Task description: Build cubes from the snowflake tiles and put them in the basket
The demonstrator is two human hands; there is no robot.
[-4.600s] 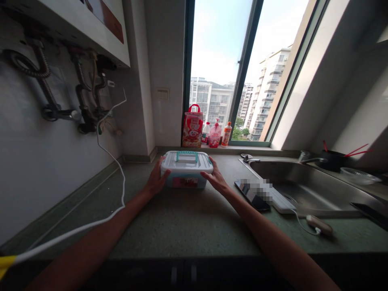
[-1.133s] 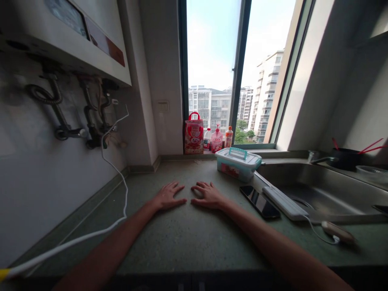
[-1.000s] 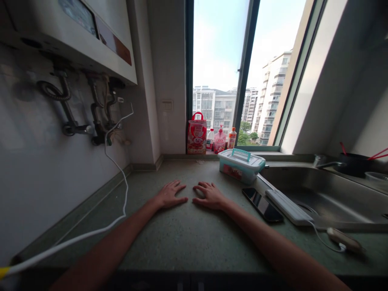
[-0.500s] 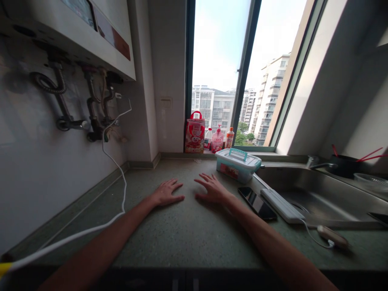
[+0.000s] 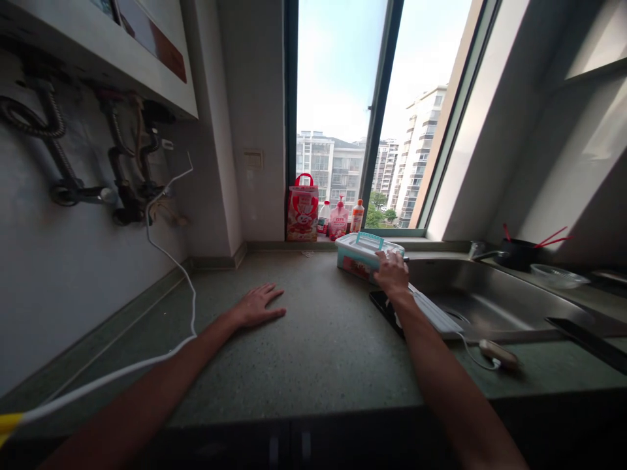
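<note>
My left hand (image 5: 257, 307) lies flat on the grey-green countertop (image 5: 313, 352), fingers spread, with nothing in it. Over the right front corner of a plastic storage box (image 5: 357, 264) is my right hand (image 5: 392, 273), its fingers apart and slightly bent at the lid's edge. Whether they press on the box cannot be made out. The box has a pale lid, a teal folding handle (image 5: 369, 241) and a teal body; it stands on the counter below the window. Under my right wrist, a black phone (image 5: 385, 305) is partly covered.
A white power strip (image 5: 435, 312) lies between the phone and the steel sink (image 5: 470, 294). Near the front right are a small corded device (image 5: 499, 354) and a dark long-handled item (image 5: 588, 339). A red bag (image 5: 302, 212) and several bottles stand on the sill. A white cable (image 5: 193, 307) runs along the left.
My right hand has moved right and forward from the bare counter to the storage box. The left hand stays flat on the counter. The view has turned slightly right.
</note>
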